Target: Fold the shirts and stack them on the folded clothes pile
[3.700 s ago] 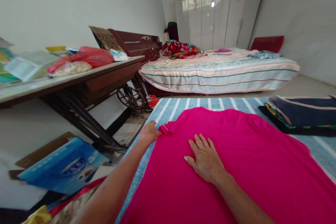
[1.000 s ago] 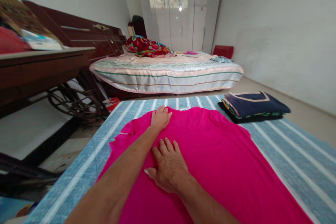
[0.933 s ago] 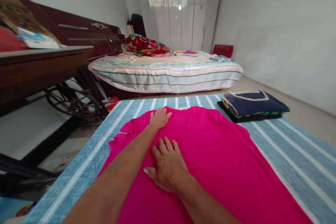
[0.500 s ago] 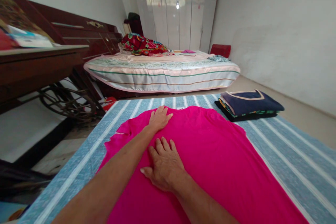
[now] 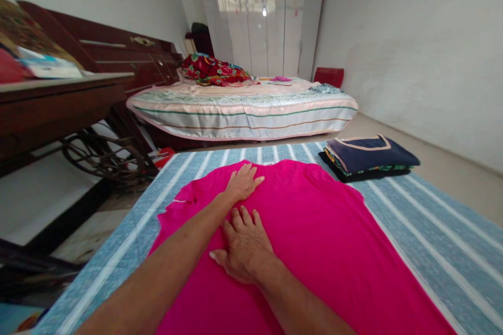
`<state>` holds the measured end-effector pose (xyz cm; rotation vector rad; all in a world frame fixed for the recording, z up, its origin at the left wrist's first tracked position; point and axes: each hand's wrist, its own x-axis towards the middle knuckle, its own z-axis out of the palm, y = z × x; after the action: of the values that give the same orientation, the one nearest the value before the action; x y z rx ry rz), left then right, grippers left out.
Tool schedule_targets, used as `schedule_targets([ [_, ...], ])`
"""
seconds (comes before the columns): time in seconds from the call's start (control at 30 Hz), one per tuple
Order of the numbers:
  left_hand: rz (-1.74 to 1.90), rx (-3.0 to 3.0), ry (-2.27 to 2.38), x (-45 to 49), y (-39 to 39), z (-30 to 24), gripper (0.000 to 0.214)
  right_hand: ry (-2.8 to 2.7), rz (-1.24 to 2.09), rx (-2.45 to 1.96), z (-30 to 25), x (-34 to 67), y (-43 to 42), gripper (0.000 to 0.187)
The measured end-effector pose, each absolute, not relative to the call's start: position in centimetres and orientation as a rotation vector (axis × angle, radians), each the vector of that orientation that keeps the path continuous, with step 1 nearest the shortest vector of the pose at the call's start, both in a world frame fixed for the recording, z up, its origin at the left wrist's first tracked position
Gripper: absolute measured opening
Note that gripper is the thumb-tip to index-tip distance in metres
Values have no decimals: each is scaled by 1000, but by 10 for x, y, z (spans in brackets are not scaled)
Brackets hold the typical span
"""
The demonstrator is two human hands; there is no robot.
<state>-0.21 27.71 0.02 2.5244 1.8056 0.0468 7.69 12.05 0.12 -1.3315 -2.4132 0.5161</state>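
Note:
A bright pink garment (image 5: 322, 235) lies spread flat on a blue mat with white stripes (image 5: 428, 220). My left hand (image 5: 242, 183) rests palm down near the garment's far edge, fingers stretched out. Just behind it, my right hand (image 5: 243, 243) presses flat on the cloth with fingers together and extended. Neither hand holds anything. A small fold of the garment sticks out at its left edge.
A folded pile of dark blue and patterned cloth (image 5: 367, 156) sits on the mat at the far right. A low bed (image 5: 243, 110) with a floral bundle lies beyond. A dark wooden sewing table (image 5: 58, 110) with iron legs stands at left. White wardrobes line the back wall.
My left hand let go of the garment's left edge, slid along its far edge toward the middle and now lies flat. My right hand stays pressed on the cloth. The view turned right.

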Motion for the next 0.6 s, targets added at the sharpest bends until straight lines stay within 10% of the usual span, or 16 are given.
schedule_targets([
  [0.6,-51,2582,1517,61,300,-4,59,-2430,455,-1264,2,77,123,55],
])
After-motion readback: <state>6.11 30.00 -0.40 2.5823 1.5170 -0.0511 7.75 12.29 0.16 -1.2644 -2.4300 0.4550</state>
